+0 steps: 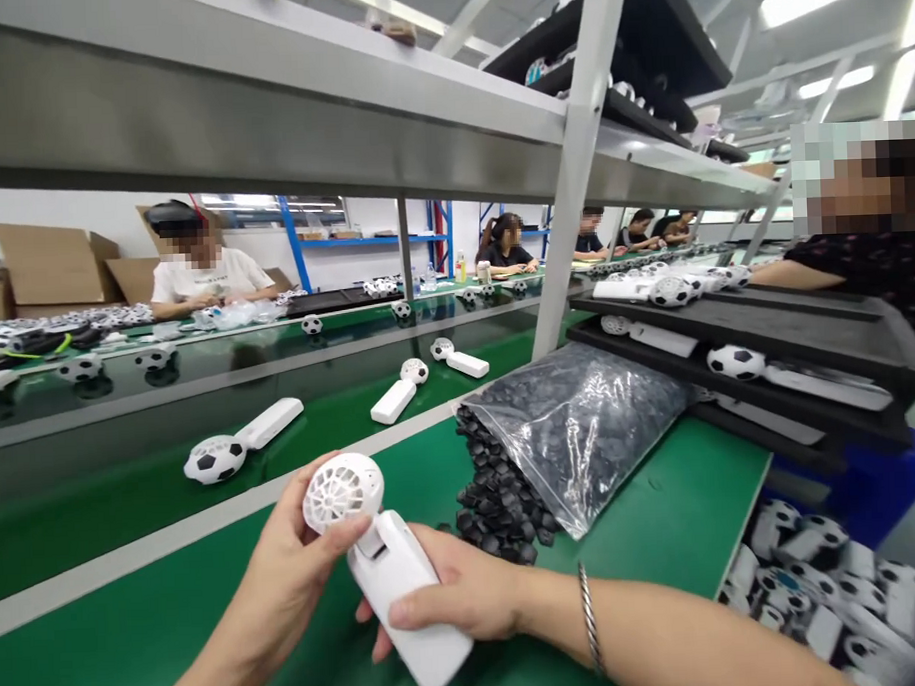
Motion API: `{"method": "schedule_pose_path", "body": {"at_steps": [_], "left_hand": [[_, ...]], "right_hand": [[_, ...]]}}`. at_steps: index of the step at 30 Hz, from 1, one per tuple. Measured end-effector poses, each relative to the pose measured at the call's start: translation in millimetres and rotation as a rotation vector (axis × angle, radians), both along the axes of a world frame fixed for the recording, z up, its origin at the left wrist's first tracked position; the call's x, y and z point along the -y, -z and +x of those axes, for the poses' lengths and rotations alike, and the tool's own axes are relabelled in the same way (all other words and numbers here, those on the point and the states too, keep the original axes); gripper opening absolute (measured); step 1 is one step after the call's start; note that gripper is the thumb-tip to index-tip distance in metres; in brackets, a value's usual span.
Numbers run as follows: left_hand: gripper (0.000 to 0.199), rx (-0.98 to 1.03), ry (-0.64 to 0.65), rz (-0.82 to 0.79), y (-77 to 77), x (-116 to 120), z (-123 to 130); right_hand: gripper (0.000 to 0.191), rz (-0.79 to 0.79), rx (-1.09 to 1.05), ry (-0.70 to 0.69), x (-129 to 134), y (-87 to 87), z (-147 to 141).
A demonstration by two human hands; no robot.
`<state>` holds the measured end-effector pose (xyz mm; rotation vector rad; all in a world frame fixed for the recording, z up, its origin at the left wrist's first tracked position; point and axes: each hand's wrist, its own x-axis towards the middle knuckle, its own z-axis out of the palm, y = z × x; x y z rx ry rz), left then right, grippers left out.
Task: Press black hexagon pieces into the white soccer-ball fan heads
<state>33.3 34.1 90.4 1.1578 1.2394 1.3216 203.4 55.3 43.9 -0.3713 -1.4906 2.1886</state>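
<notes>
Workers (211, 280) along a green conveyor (110, 505) show a factory.

White handheld fan (392, 567), green tabletop (659, 511)

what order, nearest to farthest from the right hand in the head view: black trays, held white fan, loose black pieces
1. Held white fan: in the right hand
2. Loose black pieces: just beyond it
3. Black trays: farther off, to the right

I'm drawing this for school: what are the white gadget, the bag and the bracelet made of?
White gadget: probably hard plastic, smooth, satiny, with a crisp slotted grille. Bag: likely thin plastic film, glossy, see-through and wrinkled. Bracelet: perhaps metal, silvery with twisted shine.
</notes>
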Motion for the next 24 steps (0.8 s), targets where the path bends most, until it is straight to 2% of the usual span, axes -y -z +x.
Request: {"method": "schedule_pose_path", "body": {"at_steps": [2,3,5,7,9,10,12,16,20,24], "left_hand": [[0.062,0.046,-0.017,-0.044,-2.7,2,-4],[0.059,0.042,-0.026,-0.05,-5.5,3,-7],[0.056,0.003,-0.043,-0.041,-14.0,5,-17],[0.056,-0.069,-0.011,-0.053,-23.6,8,-28],[0.061,-0.154,0.062,-0.116,-30.2,12,-37],[0.062,-0.191,0.112,-0.159,-31.5,13,-40],[0.06,-0.228,0.223,-0.216,-29.3,13,-44],[0.052,-0.242,0.393,-0.258,-11.7,4,-44],[0.051,-0.366,0.449,-0.307,3.4,-5,-41],[0.061,-0.61,0.442,-0.301,6.0,-6,-44]], "right_hand": [[0.052,0.135,0.044,0.047,-3,-5.1,4],[0.048,0.241,0.085,0.113,-7,-9.0,8],[0.038,0.498,0.196,0.328,-19,-18.3,19],[0.029,0.8,0.393,0.618,-33,-27.0,34],[0.019,1.022,0.675,0.743,-47,-32.1,48],[0.017,1.091,0.815,0.743,-53,-32.8,54],[0.012,1.128,0.954,0.7,-60,-31.0,61],[0.013,1.161,0.999,0.569,-58,-23.3,59],[0.017,1.233,0.933,0.423,-47,-18.5,46],[0.015,1.275,0.943,0.341,-42,-11.5,37]]}}
